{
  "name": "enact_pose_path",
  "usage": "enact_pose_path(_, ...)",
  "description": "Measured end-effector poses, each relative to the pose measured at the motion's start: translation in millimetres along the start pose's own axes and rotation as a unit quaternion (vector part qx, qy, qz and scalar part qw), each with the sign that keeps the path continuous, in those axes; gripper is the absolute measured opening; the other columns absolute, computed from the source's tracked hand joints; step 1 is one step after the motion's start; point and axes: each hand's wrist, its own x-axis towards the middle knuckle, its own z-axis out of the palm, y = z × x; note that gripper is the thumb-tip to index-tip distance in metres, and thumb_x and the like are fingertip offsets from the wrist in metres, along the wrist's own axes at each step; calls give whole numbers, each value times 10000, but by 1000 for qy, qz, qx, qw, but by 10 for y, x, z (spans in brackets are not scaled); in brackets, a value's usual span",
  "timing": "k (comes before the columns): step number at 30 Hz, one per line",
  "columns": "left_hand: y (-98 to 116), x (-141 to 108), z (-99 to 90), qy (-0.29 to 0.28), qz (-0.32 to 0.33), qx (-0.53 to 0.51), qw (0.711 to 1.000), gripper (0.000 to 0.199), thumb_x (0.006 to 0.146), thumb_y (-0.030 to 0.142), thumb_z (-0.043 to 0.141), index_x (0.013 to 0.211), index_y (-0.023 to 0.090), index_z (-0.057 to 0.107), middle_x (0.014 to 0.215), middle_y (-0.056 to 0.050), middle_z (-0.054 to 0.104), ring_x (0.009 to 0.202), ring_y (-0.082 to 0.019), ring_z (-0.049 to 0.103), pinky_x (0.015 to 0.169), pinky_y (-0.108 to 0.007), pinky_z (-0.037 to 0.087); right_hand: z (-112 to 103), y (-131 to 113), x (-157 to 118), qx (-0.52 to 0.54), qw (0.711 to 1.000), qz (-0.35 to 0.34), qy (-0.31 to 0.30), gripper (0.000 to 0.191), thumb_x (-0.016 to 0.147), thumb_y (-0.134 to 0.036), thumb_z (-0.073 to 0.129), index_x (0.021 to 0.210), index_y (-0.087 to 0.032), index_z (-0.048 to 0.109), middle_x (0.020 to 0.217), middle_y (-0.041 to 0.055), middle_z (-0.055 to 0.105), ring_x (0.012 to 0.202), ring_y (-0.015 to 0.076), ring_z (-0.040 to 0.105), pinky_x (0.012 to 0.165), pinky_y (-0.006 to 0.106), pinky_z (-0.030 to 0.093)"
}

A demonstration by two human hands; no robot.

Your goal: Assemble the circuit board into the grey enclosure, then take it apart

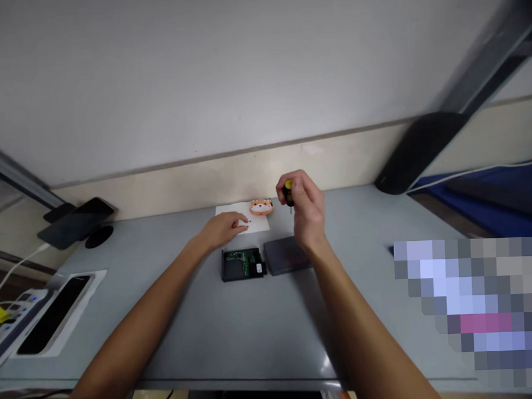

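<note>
My right hand [309,207] is closed around a short black-and-yellow screwdriver [289,193], held above the desk with its thin shaft pointing down. On a white sheet of paper [261,224] rests my left hand [225,227], thumb and forefinger apart beside tiny dark bits, perhaps screws. An orange-and-white animal-face case [261,206] sits at the paper's back edge. Nearer to me lies an open black casing with a green circuit board [243,264]. Right beside it is a flat dark grey cover [283,257], partly hidden by my right wrist.
A phone [56,314] lies at the left of the grey desk [253,334], beside a power strip [23,318]. Behind it, a dark device stands on a round base [99,237]. A black cylinder [399,160] leans at the back right. The right corner is pixelated.
</note>
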Motion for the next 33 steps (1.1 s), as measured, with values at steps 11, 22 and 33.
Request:
enact_pose_path(11, 476, -880, 313, 2, 35, -48, 998, 824, 839, 483, 807, 1545, 355, 402, 1493, -71, 554, 1364, -313, 502, 1154, -518, 393, -559, -190, -185, -362, 819, 203, -395, 621, 834, -397, 725, 1431, -353, 558, 1375, 73, 619, 1046, 274, 680, 846, 377, 561)
enact_pose_path(22, 256, -894, 287, 51, -13, -108, 993, 744, 787, 375, 865, 1449, 386, 525, 1463, -1, 593, 1346, -303, 473, 1156, -505, 365, -497, 78, -164, -400, 735, 276, -473, 812, 710, -452, 829, 1468, -361, 552, 1293, 109, 666, 1086, 354, 686, 909, 437, 560)
enact_pose_path(33, 470, -954, 70, 84, 91, -103, 987, 619, 852, 310, 809, 1403, 360, 532, 1353, -15, 646, 1264, -248, 565, 1147, -456, 345, -356, 171, -141, -374, 758, 253, -470, 719, 824, -432, 736, 1493, -297, 511, 1445, 96, 603, 1227, 322, 633, 1054, 444, 518)
